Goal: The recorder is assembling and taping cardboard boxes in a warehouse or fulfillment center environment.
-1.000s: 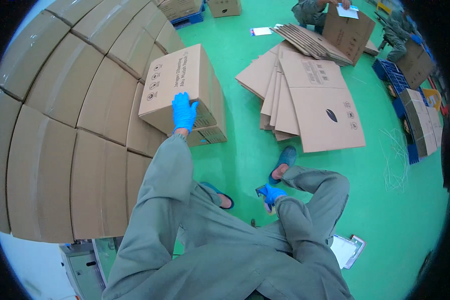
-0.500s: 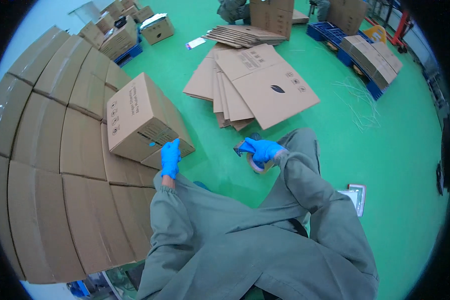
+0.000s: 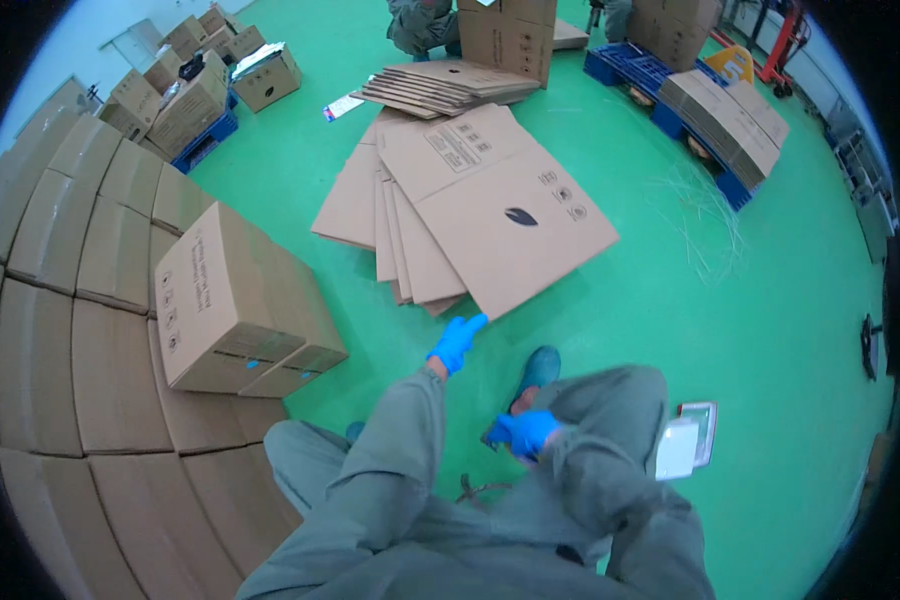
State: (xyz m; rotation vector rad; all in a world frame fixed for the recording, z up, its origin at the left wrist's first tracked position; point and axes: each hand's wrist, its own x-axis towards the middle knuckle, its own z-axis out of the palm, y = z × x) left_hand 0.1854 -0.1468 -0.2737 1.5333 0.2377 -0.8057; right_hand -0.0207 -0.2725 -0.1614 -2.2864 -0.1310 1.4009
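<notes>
My left hand point(image 3: 455, 343), in a blue glove, reaches forward with its fingers stretched out. Its fingertips are at the near corner of the top flattened carton point(image 3: 535, 250), which bears a dark leaf mark; whether they touch it I cannot tell. Beneath that carton, more flat brown cartons point(image 3: 375, 195) lie fanned out on the green floor. Close to my right knee, my gloved right hand point(image 3: 527, 433) is closed around a tape dispenser point(image 3: 491, 438), mostly hidden by the hand now. To the left stands a closed, taped carton point(image 3: 255, 300).
A wall of stacked cartons point(image 3: 45, 365) fills the left side. Behind the fan lies another flat-carton pile point(image 3: 450, 82), where a person point(image 3: 422, 22) crouches. A blue pallet point(image 3: 660, 85) with cartons and loose straps point(image 3: 705, 225) are at right. Papers point(image 3: 677, 450) lie beside my right leg.
My left hand has left the closed carton and moved right to the flat carton's corner. My right hand, with the tape dispenser, is lower in view. The view has shifted.
</notes>
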